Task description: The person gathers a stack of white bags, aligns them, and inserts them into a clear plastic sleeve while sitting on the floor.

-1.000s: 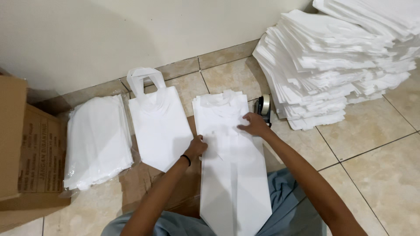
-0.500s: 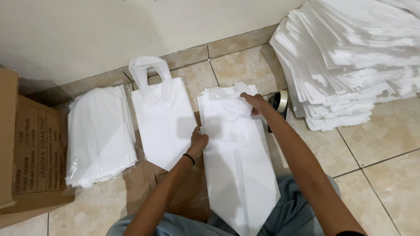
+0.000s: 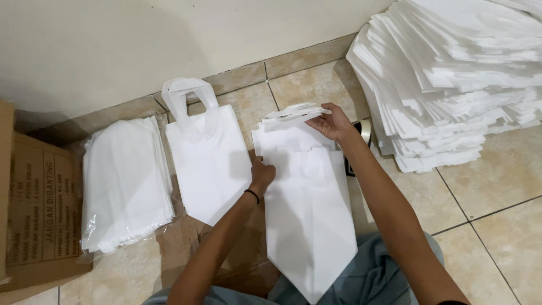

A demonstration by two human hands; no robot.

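Right hand (image 3: 333, 123) pinches the folded top edge of a white non-woven bag (image 3: 307, 209), lifting its layers. Left hand (image 3: 262, 175) presses flat, fingers curled, on the bag's left edge. Bag lies on the tiled floor (image 3: 497, 186), pointed bottom toward the person's lap. Cardboard box (image 3: 34, 209) far left; contents unseen.

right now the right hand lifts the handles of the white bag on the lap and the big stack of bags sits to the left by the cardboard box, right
Not quite: the head view shows the big stack of bags to the right, away from the cardboard box. The right hand does lift the handles of the white bag.
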